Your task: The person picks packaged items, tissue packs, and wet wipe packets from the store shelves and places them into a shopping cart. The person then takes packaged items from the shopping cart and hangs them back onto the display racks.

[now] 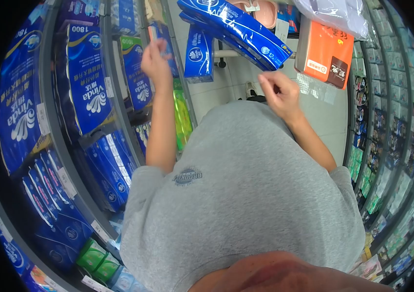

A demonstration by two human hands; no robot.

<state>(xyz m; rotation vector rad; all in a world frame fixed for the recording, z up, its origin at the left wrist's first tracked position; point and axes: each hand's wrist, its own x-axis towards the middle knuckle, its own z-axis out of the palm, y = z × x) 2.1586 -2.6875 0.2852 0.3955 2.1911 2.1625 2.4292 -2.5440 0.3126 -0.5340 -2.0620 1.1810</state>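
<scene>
See the long blue pack [238, 30] just ahead of the curled right hand [281, 95] (pinching or not, with either: cannot tell), slanting forward-left, farther from the left hand [156, 63].

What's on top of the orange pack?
A pale plastic-wrapped package overlaps the upper edge of the orange pack; whether it rests there is unclear. What it covers is hidden.

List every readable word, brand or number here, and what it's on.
"Vinda 维达": leftmost blue pack
"Vinda 维达", "1800": second blue pack from left
"Vinda", likely "1600": green-topped pack
"12": long blue pack
"BROOKLY", upside down, ending unclear: gray shirt
Too small, angled or blurred: remaining print on orange pack, price tags, right-hand goods
</scene>
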